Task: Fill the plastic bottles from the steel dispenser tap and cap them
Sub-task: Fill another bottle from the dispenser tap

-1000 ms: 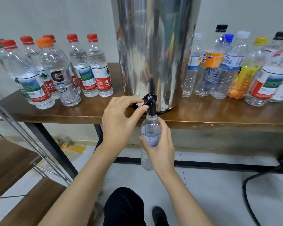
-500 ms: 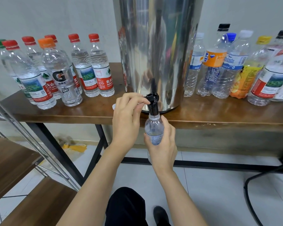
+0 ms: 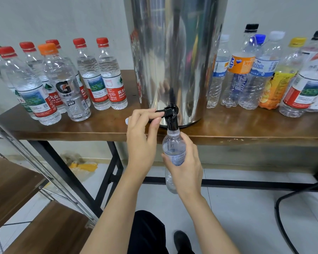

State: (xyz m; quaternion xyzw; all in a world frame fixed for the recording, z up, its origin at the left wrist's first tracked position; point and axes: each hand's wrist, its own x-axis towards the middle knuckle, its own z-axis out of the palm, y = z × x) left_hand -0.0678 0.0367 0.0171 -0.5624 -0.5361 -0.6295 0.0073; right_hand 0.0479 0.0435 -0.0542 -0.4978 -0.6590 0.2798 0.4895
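A tall steel dispenser (image 3: 174, 57) stands on the brown wooden table (image 3: 246, 129). Its black tap (image 3: 171, 116) juts over the front edge. My left hand (image 3: 142, 136) pinches the tap's black lever between thumb and fingers. My right hand (image 3: 184, 165) grips a clear uncapped plastic bottle (image 3: 173, 145) and holds its mouth up against the tap spout, below the table edge. A small white cap (image 3: 126, 121) lies on the table, mostly hidden behind my left hand.
Several capped bottles with red, orange and green caps (image 3: 62, 83) stand left of the dispenser. Several mixed bottles (image 3: 264, 74) stand on its right. A wood-and-steel shelf (image 3: 22, 189) is at lower left, a black cable (image 3: 286, 208) on the tiled floor at right.
My left hand has closed onto the tap lever. The bottle in my right hand stays at the spout. The view shifted slightly.
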